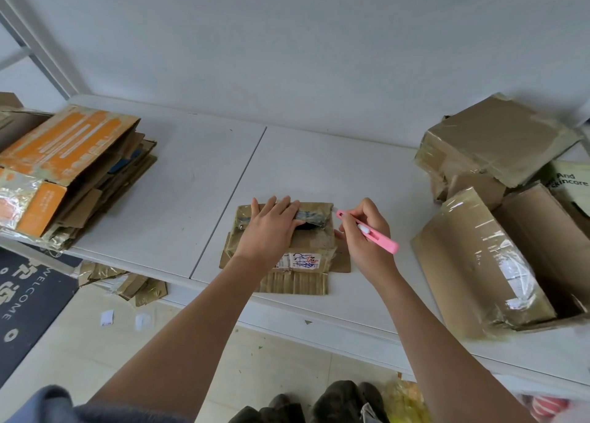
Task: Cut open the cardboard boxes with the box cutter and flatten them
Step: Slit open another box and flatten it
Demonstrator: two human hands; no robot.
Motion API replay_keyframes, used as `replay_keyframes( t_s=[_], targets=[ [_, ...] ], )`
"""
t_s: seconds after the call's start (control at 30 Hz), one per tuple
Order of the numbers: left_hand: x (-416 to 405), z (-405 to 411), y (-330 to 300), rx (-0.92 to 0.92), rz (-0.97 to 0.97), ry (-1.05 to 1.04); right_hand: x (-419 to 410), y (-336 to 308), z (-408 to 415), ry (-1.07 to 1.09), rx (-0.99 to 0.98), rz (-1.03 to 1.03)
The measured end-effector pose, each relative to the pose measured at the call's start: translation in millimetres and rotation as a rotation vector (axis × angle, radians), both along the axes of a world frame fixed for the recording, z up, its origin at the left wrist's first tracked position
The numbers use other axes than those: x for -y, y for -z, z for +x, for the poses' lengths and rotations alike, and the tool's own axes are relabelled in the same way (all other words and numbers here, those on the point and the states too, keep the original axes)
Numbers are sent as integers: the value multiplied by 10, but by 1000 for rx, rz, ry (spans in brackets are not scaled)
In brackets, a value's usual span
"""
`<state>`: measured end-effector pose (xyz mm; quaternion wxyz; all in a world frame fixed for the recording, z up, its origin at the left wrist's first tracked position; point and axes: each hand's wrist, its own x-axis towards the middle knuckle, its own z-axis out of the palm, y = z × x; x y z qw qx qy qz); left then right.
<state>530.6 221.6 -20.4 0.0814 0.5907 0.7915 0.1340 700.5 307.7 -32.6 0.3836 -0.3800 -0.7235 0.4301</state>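
Two hands work on one small box (287, 247) at the table's (191, 199) front edge: our left hand (271, 228) presses flat on it, our right hand (364, 231) grips the pink cutter (370, 231), whose tip points left at the box's right end, just beside it.

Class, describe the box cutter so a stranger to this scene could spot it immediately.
Start at the white table and find the small taped box at its near edge. Just right of that box, the right hand grips the box cutter like a pen. It is the only pink thing among brown cardboard.
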Motion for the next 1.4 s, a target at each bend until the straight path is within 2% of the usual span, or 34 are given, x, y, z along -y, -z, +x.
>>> replay_keyframes(
  t_s=[0.47,0.63,1.0,1.23,1.4],
  targets=[
    [2,-14,20,-4,18,8,126,-52,149,-99,45,-51],
    [5,-12,26,6,42,9,148,-121,222,-155,120,59],
    [13,-27,72,6,69,21,198,-241,359,-275,144,40],
    [-20,-42,69,39,77,2,95,-284,358,-149,78,64],
    [-28,-41,70,39,77,0,126,-218,242,-242,144,109]
  ],
)
